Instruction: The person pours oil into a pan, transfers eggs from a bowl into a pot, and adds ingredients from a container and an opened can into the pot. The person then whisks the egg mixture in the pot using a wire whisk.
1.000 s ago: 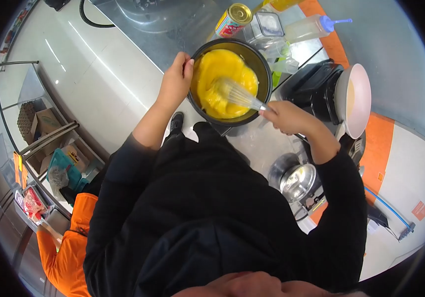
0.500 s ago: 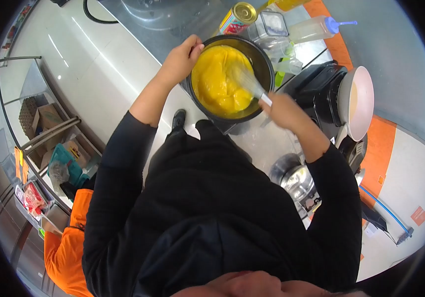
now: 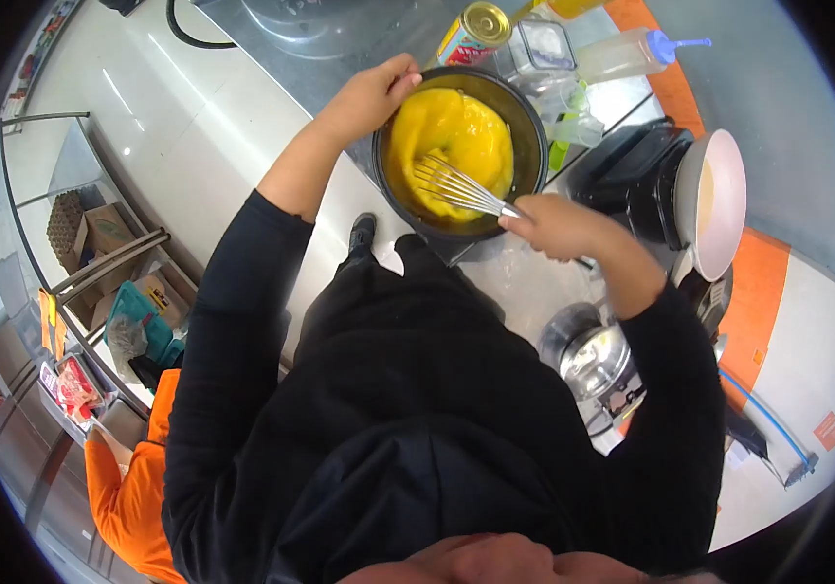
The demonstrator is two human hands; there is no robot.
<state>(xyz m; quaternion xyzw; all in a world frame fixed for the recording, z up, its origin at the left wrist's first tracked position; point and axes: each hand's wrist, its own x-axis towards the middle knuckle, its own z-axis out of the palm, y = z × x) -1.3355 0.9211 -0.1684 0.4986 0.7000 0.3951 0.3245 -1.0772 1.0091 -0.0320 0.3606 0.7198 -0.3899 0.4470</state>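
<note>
A black pot [image 3: 532, 146] holding a thick yellow mixture [image 3: 481, 146] stands at the counter's edge in front of me. My left hand [image 3: 374, 95] grips its rim at the upper left, fingers closed. The fingers of my right hand [image 3: 559, 227] are wrapped round the handle of a wire whisk [image 3: 461, 187]. Its wires dip into the lower left part of the mixture. Just behind the pot stands a tin can [image 3: 476, 34] with a gold lid.
Right of the can are a clear container [image 3: 544, 44] and a squeeze bottle [image 3: 622, 55]. A pink pan [image 3: 719, 204] sits on a black appliance [image 3: 632, 175] at the right. Metal bowls [image 3: 593, 360] are lower down. A person in orange [image 3: 140, 501] is at the lower left, beside shelving [image 3: 111, 263].
The whisk has swung from the right side of the mixture to its lower left, and its wires now show sharply. My right hand has turned with it. My left hand stays on the rim.
</note>
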